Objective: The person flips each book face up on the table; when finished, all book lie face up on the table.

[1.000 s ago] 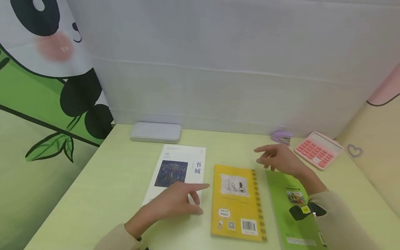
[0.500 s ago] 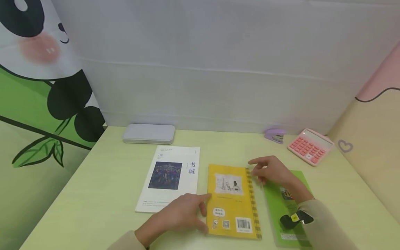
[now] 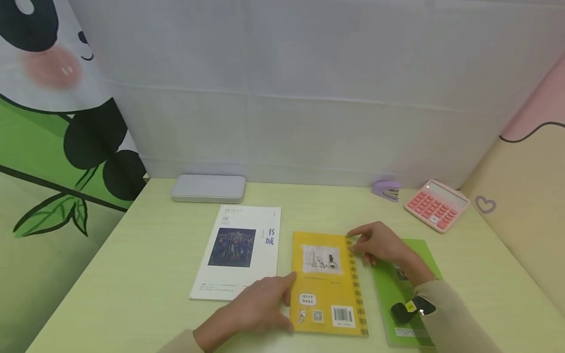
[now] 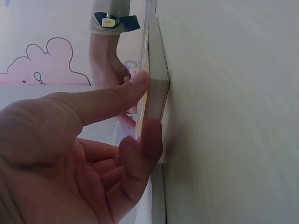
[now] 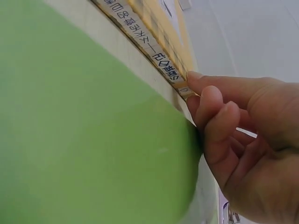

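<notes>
A yellow book point(image 3: 322, 289) lies flat on the table with its barcode side up. At its left edge my left hand point(image 3: 265, 304) has the thumb near the front corner and the index finger farther back; in the left wrist view, this thumb and finger point(image 4: 152, 135) bear on the page edge. My right hand point(image 3: 381, 245) grips the far right corner by the checked spine, thumb and finger closing on it in the right wrist view. A green book point(image 3: 423, 252) lies under my right forearm, partly hidden.
A white magazine point(image 3: 247, 223) lies on the left, partly behind my left hand. Along the back stand a pale flat case point(image 3: 208, 187), a purple stapler point(image 3: 386, 189) and a pink calculator point(image 3: 437, 206). A white cloth wall point(image 3: 287, 132) closes off the far edge.
Both hands have come in to the yellow book's two sides and now touch it. The right hand moved toward the spine, away from the stapler. The head view has shifted slightly right.
</notes>
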{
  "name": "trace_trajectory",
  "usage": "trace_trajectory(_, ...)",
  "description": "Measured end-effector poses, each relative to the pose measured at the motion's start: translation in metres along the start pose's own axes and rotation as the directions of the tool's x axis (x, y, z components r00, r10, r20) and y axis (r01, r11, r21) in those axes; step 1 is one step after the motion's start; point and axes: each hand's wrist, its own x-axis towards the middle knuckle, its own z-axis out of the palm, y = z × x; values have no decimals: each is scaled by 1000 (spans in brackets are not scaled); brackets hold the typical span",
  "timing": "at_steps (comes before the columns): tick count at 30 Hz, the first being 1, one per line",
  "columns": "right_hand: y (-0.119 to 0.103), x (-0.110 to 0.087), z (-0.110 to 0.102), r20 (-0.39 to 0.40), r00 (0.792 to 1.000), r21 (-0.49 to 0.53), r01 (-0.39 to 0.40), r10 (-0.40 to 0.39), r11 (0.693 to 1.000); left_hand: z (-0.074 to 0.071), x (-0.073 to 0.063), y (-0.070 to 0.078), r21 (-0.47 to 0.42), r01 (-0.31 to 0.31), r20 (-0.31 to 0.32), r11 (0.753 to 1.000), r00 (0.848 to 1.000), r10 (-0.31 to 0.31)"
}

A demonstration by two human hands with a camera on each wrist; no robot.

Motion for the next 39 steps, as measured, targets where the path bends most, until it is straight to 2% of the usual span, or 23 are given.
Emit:
trace_trajectory(6,-4,-1,1,-11,1000,-55,-26,25,998,1,0,4,11,14,-12,1000,1000,-14)
trace_trajectory(13,-9,-3,0,-15,1000,-22,-20,20,1000,3,-1,6,30,27,-20,999,999,-26)
trace_trajectory(19,-11,-10,-4,-47,998,43,44,-42,998,3,-1,5,49,28,-15,998,1000,-27)
trace_trajectory(29,4,-16,-18,-16,994,234,110,-109,966,1,0,4,85,12,18,996,1000,-13)
trace_trajectory(34,11,-16,-20,-9,990,257,139,-141,956,0,1,7,90,13,33,996,999,-16)
trace_trajectory(39,15,-15,-20,0,991,265,130,-135,955,-2,0,8,85,16,45,996,999,-20)
